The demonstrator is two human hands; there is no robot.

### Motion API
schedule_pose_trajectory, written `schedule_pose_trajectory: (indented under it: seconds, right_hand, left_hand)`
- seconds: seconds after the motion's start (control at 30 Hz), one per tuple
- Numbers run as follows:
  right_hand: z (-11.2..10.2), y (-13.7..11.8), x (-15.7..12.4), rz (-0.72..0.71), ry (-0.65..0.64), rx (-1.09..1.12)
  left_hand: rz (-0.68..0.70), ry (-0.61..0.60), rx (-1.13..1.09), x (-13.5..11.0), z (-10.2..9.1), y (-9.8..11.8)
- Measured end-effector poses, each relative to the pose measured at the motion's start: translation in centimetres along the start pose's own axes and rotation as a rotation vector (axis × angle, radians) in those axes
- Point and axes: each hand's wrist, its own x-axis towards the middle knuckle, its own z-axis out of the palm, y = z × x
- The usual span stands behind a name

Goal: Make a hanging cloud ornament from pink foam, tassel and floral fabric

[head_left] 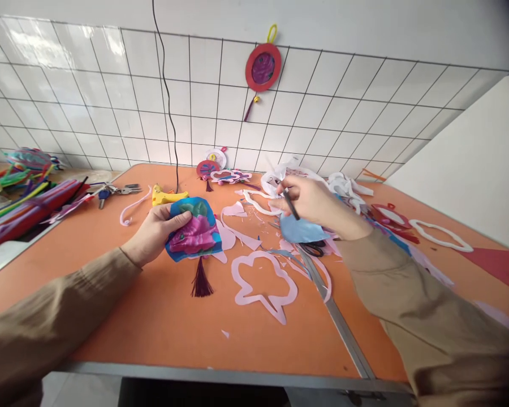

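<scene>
My left hand [155, 234] pinches a painted cloth piece [195, 234] by its upper left edge, thumb on top. The piece is blue with a magenta flower and a green leaf. A dark purple tassel [202, 280] shows just below it. My right hand [309, 203] is raised over the scraps, fingers closed around a slim dark pen-like tool [290, 203]; its pale upper end is blurred. Under that hand lie a light blue piece [301, 228] and black-handled scissors [313, 249]. A pink cloud-shaped paper frame [294, 294] rests flat between my forearms.
Beyond my left hand sits a yellow glue gun [165, 195]. Keys [104, 195] and bundled pipe cleaners [34, 209] lie far left. Finished ornaments [207, 168] stand by the tiled wall, where a round red ornament [263, 68] hangs. A white frame [443, 234] lies right.
</scene>
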Motion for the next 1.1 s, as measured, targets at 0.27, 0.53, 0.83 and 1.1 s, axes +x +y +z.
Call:
schedule_pose_trajectory:
  seconds: [0.27,0.53,0.83,1.1]
  right_hand:
    - [3.7,-1.4,-1.9,-0.095,-0.339,0.261]
    - [5.3,-1.5,-2.4,0.016,-0.284,0.846]
    - [5.7,-7.5,-0.8,-0.097,-0.229,0.932]
    - [5.5,-7.6,-1.0,-0.02,-0.016,0.987]
  left_hand:
    - [-0.004,-0.036,-0.021,0.0,-0.1,-0.2]
    - [-0.055,-0.11,-0.035,-0.2,0.8,-0.1]
    - [-0.062,-0.247,0.06,-0.1,3.0,-0.2]
    - [-0.1,-0.217,0.027,-0.5,1.9,-0.4]
